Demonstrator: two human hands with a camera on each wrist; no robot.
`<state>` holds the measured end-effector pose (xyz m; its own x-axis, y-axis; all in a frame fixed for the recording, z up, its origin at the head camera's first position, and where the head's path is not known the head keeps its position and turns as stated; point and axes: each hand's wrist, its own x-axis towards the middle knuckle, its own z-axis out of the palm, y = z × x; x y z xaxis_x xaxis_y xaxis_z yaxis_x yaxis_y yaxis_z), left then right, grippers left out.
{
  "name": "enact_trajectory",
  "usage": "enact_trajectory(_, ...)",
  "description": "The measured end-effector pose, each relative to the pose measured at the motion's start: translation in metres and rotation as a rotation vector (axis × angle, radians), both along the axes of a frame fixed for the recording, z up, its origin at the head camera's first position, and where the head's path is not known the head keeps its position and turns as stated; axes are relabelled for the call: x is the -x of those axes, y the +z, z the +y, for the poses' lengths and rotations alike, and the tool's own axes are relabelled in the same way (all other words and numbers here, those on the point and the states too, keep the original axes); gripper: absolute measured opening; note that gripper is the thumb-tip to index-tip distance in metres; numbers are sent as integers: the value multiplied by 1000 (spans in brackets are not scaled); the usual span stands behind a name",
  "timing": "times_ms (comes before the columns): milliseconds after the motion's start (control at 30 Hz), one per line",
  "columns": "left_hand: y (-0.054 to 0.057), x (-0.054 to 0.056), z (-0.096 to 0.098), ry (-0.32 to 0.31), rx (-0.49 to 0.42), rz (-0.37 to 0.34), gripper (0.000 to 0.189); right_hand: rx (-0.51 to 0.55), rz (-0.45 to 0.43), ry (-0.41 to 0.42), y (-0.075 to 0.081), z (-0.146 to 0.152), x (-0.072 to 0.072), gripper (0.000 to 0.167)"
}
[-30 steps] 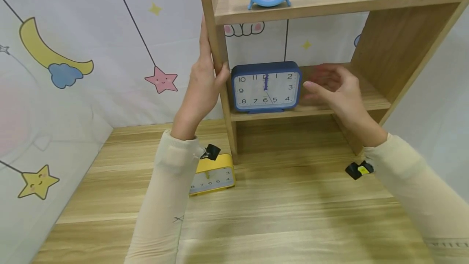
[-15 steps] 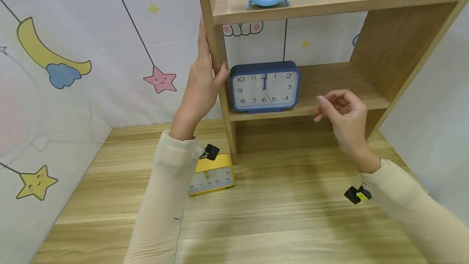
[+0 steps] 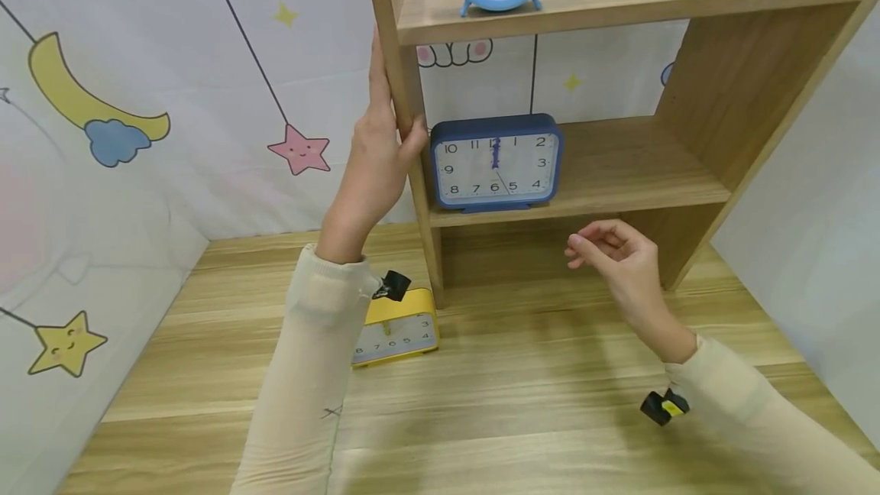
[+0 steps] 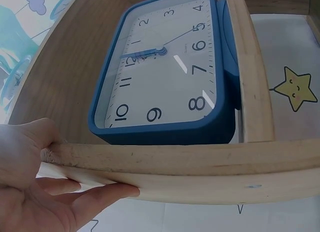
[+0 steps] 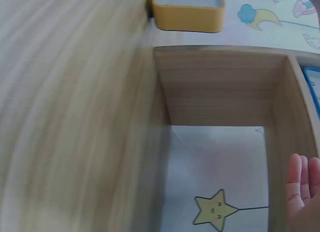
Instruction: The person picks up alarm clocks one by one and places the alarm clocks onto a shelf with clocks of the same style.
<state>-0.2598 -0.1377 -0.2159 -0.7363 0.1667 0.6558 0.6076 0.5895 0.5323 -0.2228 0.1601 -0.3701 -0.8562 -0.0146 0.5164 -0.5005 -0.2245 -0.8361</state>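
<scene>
The blue clock (image 3: 496, 165) carries numerals 1 to 12, the 12 partly covered by its two hands; the thin hand points near the 5. Small print on its dial, seen in the left wrist view, is too small to read surely. It stands upright at the left end of the middle shelf (image 3: 639, 166), beside the left panel (image 3: 404, 75), face towards the near side, long axis running left to right. The left hand (image 3: 374, 155) has its grip clamped on that panel, thumb at the front edge, straight fingers along the outer side. A second ago the right hand (image 3: 619, 254) was just beside the clock; now it is lower and nearer, before the bottom compartment, its grip loosely bent, relaxed. The clock has stayed put. On the desk (image 3: 522, 403), left of the shelves, a yellow clock (image 3: 412, 325) shows numerals including 3 to 7.
</scene>
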Motion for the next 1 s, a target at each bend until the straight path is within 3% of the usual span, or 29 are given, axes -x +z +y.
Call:
enact_trajectory(300,0,0,0,7,7,-3,87,-171,-139,60,-26,3,-9,18)
enact_trajectory(567,-1,0,0,4,4,-3,87,-307,-179,83,-45,1,-14,27)
enact_trajectory(800,-1,-1,0,5,8,-2,87,-336,-192,144,-60,-5,-17,34)
enact_trajectory(1000,-1,-1,0,2,6,-4,88,-293,-198,213,-68,-13,-19,42)
